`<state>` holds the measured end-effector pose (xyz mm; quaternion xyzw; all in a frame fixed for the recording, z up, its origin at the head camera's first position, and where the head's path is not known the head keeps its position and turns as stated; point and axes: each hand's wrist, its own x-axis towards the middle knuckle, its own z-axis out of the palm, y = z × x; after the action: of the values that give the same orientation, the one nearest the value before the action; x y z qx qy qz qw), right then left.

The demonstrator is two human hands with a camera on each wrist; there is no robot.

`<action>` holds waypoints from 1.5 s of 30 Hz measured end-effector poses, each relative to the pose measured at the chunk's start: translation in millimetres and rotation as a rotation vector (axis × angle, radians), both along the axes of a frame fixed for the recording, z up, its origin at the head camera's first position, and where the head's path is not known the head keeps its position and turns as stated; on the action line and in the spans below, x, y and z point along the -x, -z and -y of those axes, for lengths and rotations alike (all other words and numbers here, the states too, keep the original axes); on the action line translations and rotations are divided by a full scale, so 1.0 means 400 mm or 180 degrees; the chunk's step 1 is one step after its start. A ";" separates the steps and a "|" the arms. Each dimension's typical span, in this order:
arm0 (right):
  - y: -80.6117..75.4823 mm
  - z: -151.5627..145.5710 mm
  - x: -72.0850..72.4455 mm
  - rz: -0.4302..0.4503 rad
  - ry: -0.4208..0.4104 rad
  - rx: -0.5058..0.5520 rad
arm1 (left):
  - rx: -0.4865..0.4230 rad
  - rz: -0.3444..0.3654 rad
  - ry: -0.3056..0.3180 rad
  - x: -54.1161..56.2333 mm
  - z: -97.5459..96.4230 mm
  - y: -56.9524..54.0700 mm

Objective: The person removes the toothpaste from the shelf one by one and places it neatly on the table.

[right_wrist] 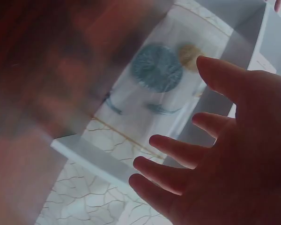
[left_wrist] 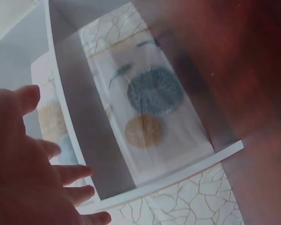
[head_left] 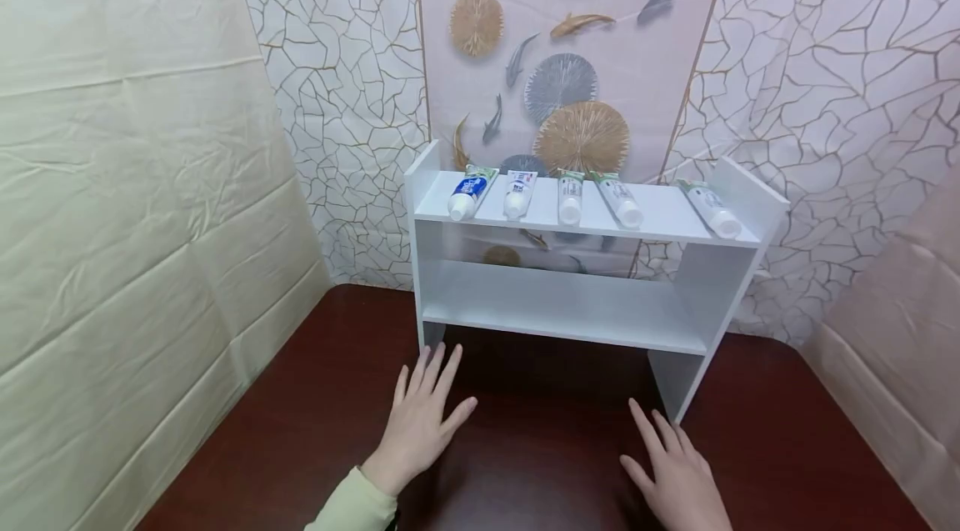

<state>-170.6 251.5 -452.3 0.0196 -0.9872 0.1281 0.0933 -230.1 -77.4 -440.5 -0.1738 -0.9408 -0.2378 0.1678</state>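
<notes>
My left hand (head_left: pixel 420 423) hovers over the dark table with its fingers spread, near the left leg of a white shelf (head_left: pixel 562 306). On the other side, my right hand (head_left: pixel 678 477) reaches in from the lower right, fingers extended and holding nothing, close to the shelf's right side panel. Both wrist views show the bare hands in front of the shelf. On its top board lie several toothpaste tubes: a blue one (head_left: pixel 468 192) at the left end, a white one (head_left: pixel 519 194) beside it, then green-and-white tubes (head_left: pixel 571 197), the last (head_left: pixel 711 209) at the right end.
The shelf stands on a dark red-brown table (head_left: pixel 510 464) near the back. Behind it hangs a patterned cloth (head_left: pixel 352 97) with fish and round motifs. A cream cloth wall (head_left: pixel 135 222) lines the left, and a pinkish one (head_left: pixel 900 331) the right.
</notes>
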 end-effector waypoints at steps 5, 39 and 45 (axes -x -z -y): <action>-0.034 0.033 0.009 -0.0265 -0.0089 0.0049 | -0.0478 -0.0162 -0.0124 0.029 0.007 -0.021; -0.187 0.319 0.122 -0.1256 -0.1215 0.0125 | -0.2540 0.0173 -0.0041 0.252 0.012 -0.068; -0.170 0.318 0.120 -0.1290 -0.1298 0.0104 | -0.2660 0.0248 0.0032 0.270 0.025 -0.043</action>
<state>-218.5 124.2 -384.4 0.2414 -0.9219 0.1536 0.2614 -338.1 -87.4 -423.3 -0.0862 -0.7681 -0.6063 0.1871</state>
